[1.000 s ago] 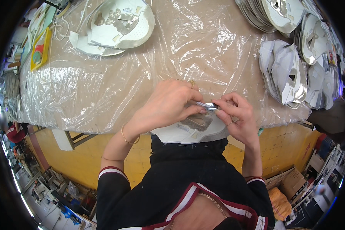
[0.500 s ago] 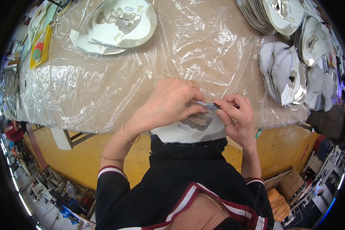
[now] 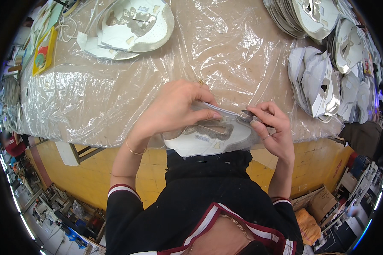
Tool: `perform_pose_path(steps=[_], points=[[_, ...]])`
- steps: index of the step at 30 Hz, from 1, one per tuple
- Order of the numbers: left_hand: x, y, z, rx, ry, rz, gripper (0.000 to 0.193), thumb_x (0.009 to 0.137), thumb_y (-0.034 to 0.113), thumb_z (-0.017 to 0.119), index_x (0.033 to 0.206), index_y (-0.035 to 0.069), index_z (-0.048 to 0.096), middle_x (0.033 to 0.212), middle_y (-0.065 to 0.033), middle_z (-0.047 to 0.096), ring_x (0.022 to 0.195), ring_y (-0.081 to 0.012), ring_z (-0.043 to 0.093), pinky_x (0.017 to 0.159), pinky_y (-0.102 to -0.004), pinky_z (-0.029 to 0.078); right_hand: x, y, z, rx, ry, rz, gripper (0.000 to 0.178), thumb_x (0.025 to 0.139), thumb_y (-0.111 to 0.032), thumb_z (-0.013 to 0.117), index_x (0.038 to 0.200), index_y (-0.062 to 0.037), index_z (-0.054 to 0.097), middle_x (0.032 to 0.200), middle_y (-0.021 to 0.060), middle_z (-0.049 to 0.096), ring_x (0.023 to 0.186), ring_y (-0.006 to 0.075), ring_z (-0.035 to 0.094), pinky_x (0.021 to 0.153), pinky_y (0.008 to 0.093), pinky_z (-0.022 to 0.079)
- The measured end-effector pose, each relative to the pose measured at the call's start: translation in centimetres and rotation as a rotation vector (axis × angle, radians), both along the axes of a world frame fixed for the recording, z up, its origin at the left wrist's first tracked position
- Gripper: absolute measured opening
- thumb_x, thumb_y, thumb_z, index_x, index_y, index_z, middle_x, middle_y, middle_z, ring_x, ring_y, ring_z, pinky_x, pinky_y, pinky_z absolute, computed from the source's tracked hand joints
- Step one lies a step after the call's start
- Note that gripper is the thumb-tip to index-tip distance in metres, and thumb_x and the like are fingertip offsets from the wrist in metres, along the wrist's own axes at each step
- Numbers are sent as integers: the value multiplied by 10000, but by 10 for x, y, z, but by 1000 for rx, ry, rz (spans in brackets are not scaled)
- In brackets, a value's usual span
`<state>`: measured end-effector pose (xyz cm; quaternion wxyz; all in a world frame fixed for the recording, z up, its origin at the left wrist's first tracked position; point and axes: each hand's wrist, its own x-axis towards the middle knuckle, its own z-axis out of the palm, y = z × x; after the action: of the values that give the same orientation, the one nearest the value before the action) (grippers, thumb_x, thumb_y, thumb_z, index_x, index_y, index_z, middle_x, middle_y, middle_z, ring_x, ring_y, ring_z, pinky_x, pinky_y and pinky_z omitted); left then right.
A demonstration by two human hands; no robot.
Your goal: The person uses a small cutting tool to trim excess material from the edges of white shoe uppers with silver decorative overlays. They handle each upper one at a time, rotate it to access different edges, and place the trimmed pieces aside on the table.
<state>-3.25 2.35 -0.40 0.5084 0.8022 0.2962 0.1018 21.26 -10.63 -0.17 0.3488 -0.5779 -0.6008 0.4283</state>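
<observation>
A white and grey shoe upper (image 3: 217, 143) lies over the front edge of the table, close against my body. My left hand (image 3: 174, 106) pinches its far edge between thumb and fingers, and that edge stands up a little. At the upper's right end, my right hand (image 3: 273, 127) is closed on small dark metal thread snips (image 3: 246, 113). Their pointed tip is right by the far edge of the upper. Most of the snips is hidden by my fingers, so I cannot tell whether the blades touch the material.
Clear plastic sheeting (image 3: 115, 93) covers the brown table. More shoe uppers (image 3: 153, 36) lie at the far left, with stacked uppers (image 3: 312, 83) along the right side. A yellow tray (image 3: 44, 53) sits near the left edge. Cardboard boxes (image 3: 323, 204) stand on the floor at lower right.
My left hand has shifted slightly left along the upper's edge and opened out the piece, showing more of it. My right hand has moved a little right, and the snips' tip shows more plainly.
</observation>
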Motion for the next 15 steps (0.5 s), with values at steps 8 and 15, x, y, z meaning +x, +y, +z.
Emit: perform_pose_path(steps=[8, 15], points=[[2, -9, 10, 87, 19, -13, 147, 762, 148, 781, 880, 67, 744, 793, -80, 666, 730, -248, 629, 669, -336, 483, -3, 2, 0, -208, 226, 39, 225, 917, -81, 653, 1111, 22, 702, 896, 58, 608, 798, 128, 549, 698, 260, 442], [4, -10, 9, 63, 5, 16, 158, 771, 159, 776, 886, 56, 740, 806, -83, 670, 738, -257, 635, 674, -340, 488, -10, 0, -2, -104, 138, -64, 188, 890, -61, 674, 1060, 0, 725, 876, 63, 616, 794, 138, 561, 696, 266, 444]])
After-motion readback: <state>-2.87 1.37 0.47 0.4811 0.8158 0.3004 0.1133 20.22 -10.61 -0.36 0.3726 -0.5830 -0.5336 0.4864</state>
